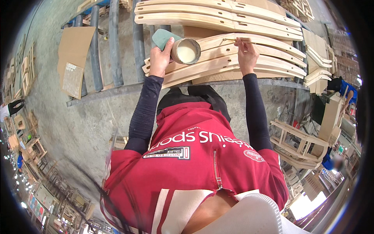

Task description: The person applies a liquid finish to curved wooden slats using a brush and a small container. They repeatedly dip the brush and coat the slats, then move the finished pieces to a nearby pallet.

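Left hand (160,60) now, fingers grasping the brown cup (175,54) of cream liquid (187,52), a flat green piece (163,38) jutting out left of it; to the cup's right, the right hand (247,57), fingers pinching a thin stick (230,39), curved wooden slats (214,64) running beneath the cup.

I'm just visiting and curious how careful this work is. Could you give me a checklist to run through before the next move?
1. Left hand has a hold on the container: ok.
2. Pale liquid visible inside it: ok.
3. Right hand holds the thin stick: ok.
4. Curved wooden pieces lie beneath the hands: ok.
5. Stick's tip touching the wood: cannot tell.
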`<action>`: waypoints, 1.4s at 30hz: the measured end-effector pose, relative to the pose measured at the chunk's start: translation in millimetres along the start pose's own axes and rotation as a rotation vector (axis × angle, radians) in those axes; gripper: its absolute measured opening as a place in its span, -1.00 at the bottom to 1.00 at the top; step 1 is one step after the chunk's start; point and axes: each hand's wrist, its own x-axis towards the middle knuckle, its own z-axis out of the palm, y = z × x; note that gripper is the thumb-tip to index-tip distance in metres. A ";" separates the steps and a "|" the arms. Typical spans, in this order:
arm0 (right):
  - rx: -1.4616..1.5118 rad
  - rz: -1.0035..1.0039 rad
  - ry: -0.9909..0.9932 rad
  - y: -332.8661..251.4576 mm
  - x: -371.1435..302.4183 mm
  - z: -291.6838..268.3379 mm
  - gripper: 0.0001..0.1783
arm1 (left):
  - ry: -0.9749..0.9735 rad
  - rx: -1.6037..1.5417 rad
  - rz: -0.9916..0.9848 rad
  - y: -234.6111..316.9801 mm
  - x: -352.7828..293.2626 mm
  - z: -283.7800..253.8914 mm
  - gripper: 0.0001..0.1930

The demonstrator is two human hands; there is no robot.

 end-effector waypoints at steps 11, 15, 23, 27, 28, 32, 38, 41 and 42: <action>0.579 0.119 -0.140 -57.1 2.9 -46.4 -0.80 | 0.041 0.120 0.184 -0.8 23.6 11.0 -0.58; 0.644 0.167 -0.245 -96.5 -5.6 -55.5 -0.84 | 0.032 0.229 0.273 8.6 29.6 22.1 -0.54; 0.564 0.110 -0.361 -102.6 -5.9 -40.9 -0.85 | -0.019 0.273 0.323 28.9 23.6 39.1 -0.52; 0.742 0.265 -0.390 -99.9 -1.2 -41.1 -0.85 | -0.048 0.260 0.286 23.8 30.7 35.1 -0.52; 0.768 0.300 -0.381 -98.7 -0.7 -41.1 -0.84 | -0.054 0.235 0.291 23.4 31.2 35.0 -0.52; 0.907 0.438 -0.346 -97.7 2.1 -39.0 -0.82 | -0.021 0.101 0.288 14.1 39.1 37.8 -0.49; 0.946 0.573 -0.375 -68.1 9.2 -33.1 -0.86 | -0.033 0.194 0.254 14.0 42.0 38.1 -0.48; 0.978 0.583 -0.396 -60.7 14.3 -30.0 -0.86 | -0.025 0.195 0.269 9.1 46.5 37.8 -0.48; 0.999 0.581 -0.401 -58.2 17.2 -29.3 -0.85 | -0.018 0.160 0.278 8.6 46.4 37.6 -0.48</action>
